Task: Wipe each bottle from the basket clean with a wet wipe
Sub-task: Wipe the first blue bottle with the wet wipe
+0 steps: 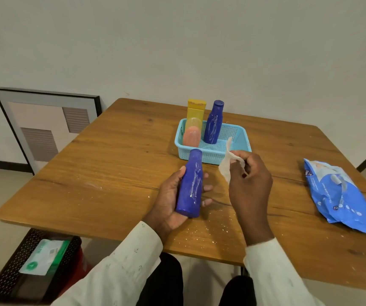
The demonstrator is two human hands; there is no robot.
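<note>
My left hand (pixel 168 202) holds a blue bottle (pixel 190 184) above the wooden table (pixel 111 164), cap pointing away from me; white streaks mark its side. To its right, my right hand (pixel 249 180) pinches a white wet wipe (pixel 226 164), held apart from the bottle. Behind them sits a light blue basket (pixel 241 140) holding a second streaked blue bottle (pixel 213 122), a yellow bottle (pixel 195 112) and a pink-orange bottle (pixel 191 135).
A blue wet wipe pack (pixel 339 195) lies at the table's right side. White crumbs speckle the near table edge. On the floor at left a black perforated bin (pixel 11 268) holds a green-white pack (pixel 45 256). A framed picture (pixel 45 124) leans on the wall.
</note>
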